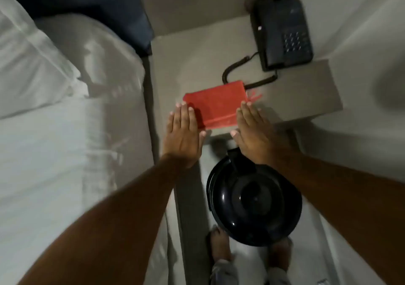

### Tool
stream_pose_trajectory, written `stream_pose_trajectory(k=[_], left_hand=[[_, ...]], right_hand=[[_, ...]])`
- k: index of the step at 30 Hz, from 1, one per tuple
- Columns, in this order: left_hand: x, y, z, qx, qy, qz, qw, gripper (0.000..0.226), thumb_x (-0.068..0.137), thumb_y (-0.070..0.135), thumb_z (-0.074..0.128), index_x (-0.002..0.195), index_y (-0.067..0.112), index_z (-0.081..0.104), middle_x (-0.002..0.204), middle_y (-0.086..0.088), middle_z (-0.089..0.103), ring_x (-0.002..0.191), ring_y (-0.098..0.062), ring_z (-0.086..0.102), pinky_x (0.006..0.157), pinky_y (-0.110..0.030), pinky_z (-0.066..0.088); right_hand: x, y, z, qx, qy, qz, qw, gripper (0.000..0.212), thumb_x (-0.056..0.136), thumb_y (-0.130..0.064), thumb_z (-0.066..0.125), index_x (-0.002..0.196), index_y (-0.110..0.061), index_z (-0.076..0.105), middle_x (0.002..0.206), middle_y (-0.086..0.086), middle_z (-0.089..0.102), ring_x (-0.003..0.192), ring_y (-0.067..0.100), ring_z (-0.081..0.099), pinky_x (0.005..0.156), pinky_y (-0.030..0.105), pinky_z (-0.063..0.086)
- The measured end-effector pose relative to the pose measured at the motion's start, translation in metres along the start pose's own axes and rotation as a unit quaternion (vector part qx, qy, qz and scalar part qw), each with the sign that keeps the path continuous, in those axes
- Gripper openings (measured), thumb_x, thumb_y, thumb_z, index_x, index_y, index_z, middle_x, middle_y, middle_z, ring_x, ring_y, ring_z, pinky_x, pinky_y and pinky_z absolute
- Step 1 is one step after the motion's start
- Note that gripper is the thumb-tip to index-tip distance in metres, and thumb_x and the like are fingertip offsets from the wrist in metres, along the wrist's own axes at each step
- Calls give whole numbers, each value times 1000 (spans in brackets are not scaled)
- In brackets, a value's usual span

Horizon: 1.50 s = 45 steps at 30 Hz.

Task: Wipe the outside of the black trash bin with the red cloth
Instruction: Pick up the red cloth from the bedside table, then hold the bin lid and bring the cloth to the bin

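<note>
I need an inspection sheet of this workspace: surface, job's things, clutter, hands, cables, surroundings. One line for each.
Surface: grey nightstand, top mostly bare.
Job's things: red cloth, folded flat near the nightstand's front edge; black bin on the floor below, lid closed.
Clutter: black phone at the nightstand's back right.
Hands: left hand and right hand both open and flat, palms down, fingertips at the cloth's two ends; neither grips it.
Cables: coiled phone cord runs from the phone to behind the cloth.
Surroundings: white bed on the left; bare feet beside the bin.
</note>
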<state>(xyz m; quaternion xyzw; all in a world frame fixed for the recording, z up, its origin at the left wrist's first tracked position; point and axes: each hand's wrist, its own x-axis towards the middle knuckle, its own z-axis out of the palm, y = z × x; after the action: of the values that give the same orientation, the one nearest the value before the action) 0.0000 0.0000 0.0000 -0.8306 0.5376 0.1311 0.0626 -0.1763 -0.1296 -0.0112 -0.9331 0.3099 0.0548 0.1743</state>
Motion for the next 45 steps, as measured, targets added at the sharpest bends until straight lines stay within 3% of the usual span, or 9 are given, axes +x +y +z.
stream_pose_trajectory(k=[11, 16, 20, 23, 28, 31, 35, 41, 45], left_hand=[[31, -1, 2, -167, 44, -84, 981, 43, 107, 32, 37, 123, 2, 63, 126, -24, 64, 117, -39, 57, 106, -48, 44], [63, 6, -17, -488, 6, -380, 786, 26, 91, 16, 72, 111, 6, 60, 98, -6, 67, 87, -22, 68, 79, -32, 59], [45, 25, -43, -652, -18, -361, 667, 8, 89, 1, 68, 87, 4, 61, 83, -14, 71, 59, -20, 65, 50, -29, 59], [6, 63, -65, -755, -2, -329, 567, 7, 89, -3, 64, 92, 3, 61, 75, -13, 70, 60, -22, 63, 58, -34, 59], [-103, 118, -78, -820, -101, -286, 486, 15, 88, -3, 63, 79, 8, 66, 60, -8, 69, 50, -17, 63, 48, -26, 55], [-173, 132, -66, -804, -163, -273, 503, 12, 88, -4, 64, 85, 5, 72, 78, -11, 77, 68, -19, 74, 59, -28, 60], [-242, 157, -32, -741, -198, -302, 567, 18, 86, -7, 64, 94, 4, 75, 85, -12, 78, 80, -25, 72, 76, -39, 58], [-292, 201, 28, -486, -182, -196, 832, 22, 95, 22, 63, 106, 4, 71, 76, -3, 72, 72, -17, 68, 76, -34, 58], [-272, 204, 61, -301, -62, -55, 950, 37, 100, 30, 52, 129, 7, 60, 121, -13, 68, 115, -28, 62, 98, -39, 49]], right_hand=[[10, 4, 27, -24, -25, 6, 999, 70, 103, -40, 41, 153, 7, 27, 164, 28, 24, 154, 41, 20, 125, 52, 10], [12, 13, 28, -5, -33, -4, 999, 68, 105, -42, 38, 154, 3, 26, 166, 26, 20, 156, 38, 16, 125, 49, 9], [6, -1, 15, 144, 7, 66, 987, 53, 105, -41, 32, 136, -2, 49, 146, 26, 50, 140, 34, 44, 122, 40, 30], [-26, -41, 3, 480, 154, 236, 831, 44, 105, -44, 28, 100, -15, 60, 93, 3, 62, 84, 2, 59, 75, 10, 42], [-121, -76, -4, 905, 52, 356, 227, 83, 89, -80, 34, 107, -6, 66, 74, 11, 71, 72, 24, 67, 70, 31, 56], [-189, -74, -1, 928, 84, 325, 160, 87, 81, -73, 52, 135, -4, 55, 121, 29, 70, 96, 39, 72, 75, 45, 62], [-264, -64, 15, 932, 104, 306, 166, 43, 103, -32, 45, 135, -5, 53, 114, 24, 76, 98, 40, 76, 72, 55, 62], [-360, -21, 37, 877, 141, 407, 213, 55, 87, -22, 58, 139, -5, 55, 129, 21, 70, 111, 34, 72, 87, 57, 56], [-398, 26, 59, 830, 205, 451, 257, 35, 100, -14, 52, 133, -14, 62, 129, 17, 71, 108, 29, 74, 96, 62, 51]])
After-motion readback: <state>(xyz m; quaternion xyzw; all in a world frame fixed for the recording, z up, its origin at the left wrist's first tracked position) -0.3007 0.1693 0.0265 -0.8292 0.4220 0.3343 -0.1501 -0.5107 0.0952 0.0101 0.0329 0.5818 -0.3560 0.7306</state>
